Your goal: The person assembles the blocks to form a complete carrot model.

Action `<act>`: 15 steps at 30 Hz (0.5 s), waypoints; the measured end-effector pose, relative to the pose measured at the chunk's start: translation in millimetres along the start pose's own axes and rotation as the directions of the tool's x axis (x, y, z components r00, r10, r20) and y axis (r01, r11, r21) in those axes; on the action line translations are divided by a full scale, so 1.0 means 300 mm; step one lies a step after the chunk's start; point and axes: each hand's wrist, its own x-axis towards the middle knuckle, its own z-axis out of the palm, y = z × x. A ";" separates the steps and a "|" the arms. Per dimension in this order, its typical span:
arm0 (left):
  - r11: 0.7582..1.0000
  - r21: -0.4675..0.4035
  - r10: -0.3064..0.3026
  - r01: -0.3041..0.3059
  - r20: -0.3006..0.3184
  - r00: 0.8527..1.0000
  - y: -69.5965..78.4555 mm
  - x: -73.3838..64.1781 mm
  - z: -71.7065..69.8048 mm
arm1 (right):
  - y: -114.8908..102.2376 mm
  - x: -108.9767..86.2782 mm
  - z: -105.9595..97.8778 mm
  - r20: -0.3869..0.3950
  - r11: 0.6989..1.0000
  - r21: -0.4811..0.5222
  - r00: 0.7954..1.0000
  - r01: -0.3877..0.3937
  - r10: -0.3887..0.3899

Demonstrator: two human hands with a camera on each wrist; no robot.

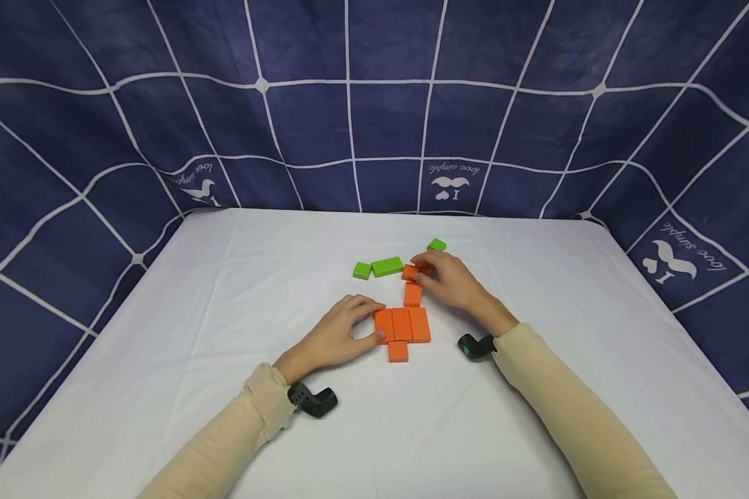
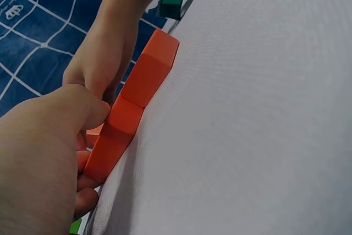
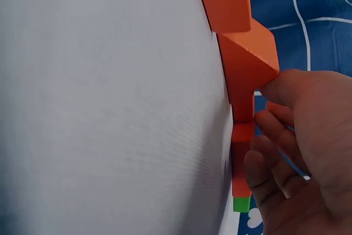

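Note:
In the head view, three orange blocks point(image 1: 401, 324) lie side by side, with a small orange block point(image 1: 398, 351) against their near edge. My left hand point(image 1: 333, 335) grips the leftmost of the three, its thumb at the near end and fingers at the far end. The left wrist view shows that thumb against the orange block point(image 2: 114, 138). Beyond the three lies another orange block point(image 1: 412, 294). My right hand point(image 1: 452, 281) pinches a small orange block point(image 1: 410, 272) past it, partly covering more orange pieces. In the right wrist view, its thumb touches an orange block point(image 3: 247, 59).
A long green block point(image 1: 388, 267) and a small green block point(image 1: 362, 270) lie left of the right hand. Another green block point(image 1: 437, 244) sits beyond it. A white cloth point(image 1: 274, 256) covers the table, and a blue checked curtain point(image 1: 387, 118) hangs around it.

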 end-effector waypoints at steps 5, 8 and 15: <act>1.000 0.004 0.002 -0.002 -0.004 1.000 0.000 0.000 0.001 | 0.007 0.017 -0.005 0.033 1.000 0.000 0.999 0.014 -0.014; 1.000 0.000 -0.002 0.002 -0.002 1.000 0.002 -0.002 0.000 | 0.005 0.024 -0.007 0.052 1.000 -0.001 0.998 0.025 -0.025; 1.000 -0.002 -0.005 0.005 0.004 1.000 0.002 -0.004 0.000 | 0.004 0.033 -0.006 0.060 1.000 -0.019 0.998 0.011 -0.010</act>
